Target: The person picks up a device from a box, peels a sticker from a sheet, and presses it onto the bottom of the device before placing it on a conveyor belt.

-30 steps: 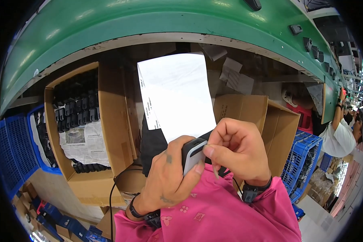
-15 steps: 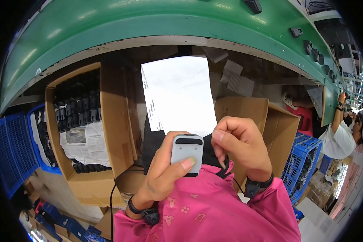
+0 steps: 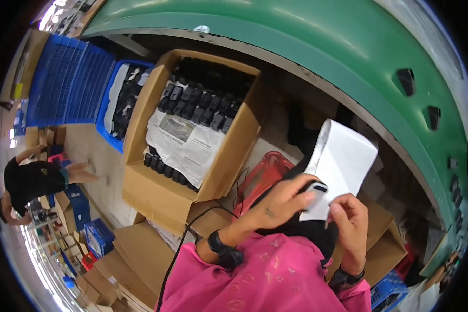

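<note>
My left hand [image 3: 282,204] is closed around a small flat grey device with a black band [image 3: 316,195], smeared a little by motion. A white sheet of paper [image 3: 351,158], bent and creased, lies over my dark-covered lap just beyond the device. Close by on the right, my right hand [image 3: 351,221] has thumb and forefinger pinched together by the sheet's near edge. What those fingers hold, if anything, is too small to make out. Dark bands circle both wrists.
An open carton [image 3: 190,200] on the left holds rows of black devices [image 3: 200,106] and newspaper [image 3: 184,140]. Blue crates [image 3: 62,78] stand beyond it. The green bench [image 3: 317,47] curves overhead, carrying several black devices [image 3: 406,81]. Another person [image 3: 36,179] is at far left.
My view has swung left, so the carton sits nearer the middle and a person shows at far left. Hands and paper appear further right. The left hand still holds the tilted device.
</note>
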